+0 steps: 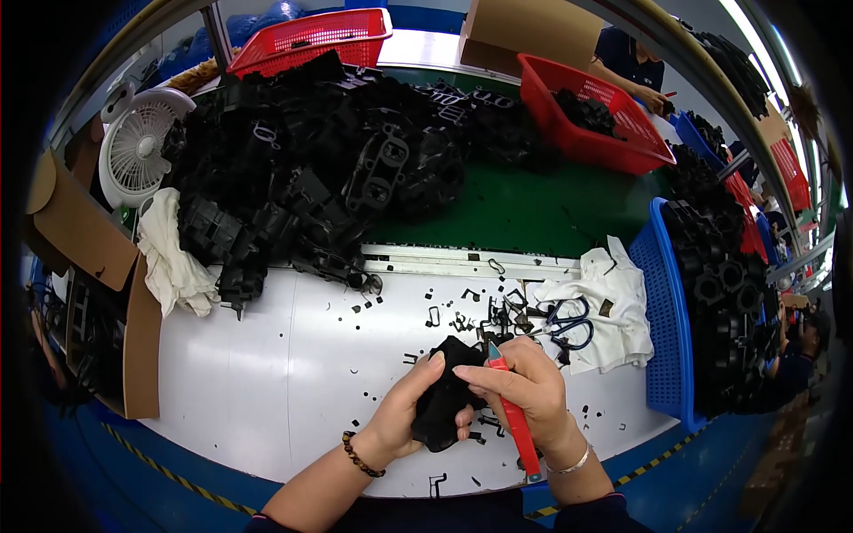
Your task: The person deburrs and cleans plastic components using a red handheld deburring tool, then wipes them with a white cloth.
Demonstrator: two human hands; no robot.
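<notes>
My left hand (pixel 402 416) is closed around a black plastic part (pixel 444 404), its thumb lying along the upper left side. In my right hand (pixel 535 391) is a red utility knife (pixel 518 433), its blade end up by the index finger and its handle slanting down toward the wrist. The right fingertips meet the black part's right side; whether the blade touches it I cannot tell. Beneath both hands, black plastic scraps (pixel 434 317) are scattered over the white tabletop (pixel 240 373). A pair of dark-handled scissors (pixel 569 323) lies just beyond my right hand, partly on a white cloth (pixel 625 333).
A large heap of black plastic parts (pixel 302 160) covers the green belt (pixel 524 209) at the far left. To the right stands a blue basket (pixel 668 355) full of black parts. Red baskets (pixel 613 153), a white fan (pixel 140 147) and cardboard boxes (pixel 142 346) surround the table. A co-worker (pixel 629 62) sits far right.
</notes>
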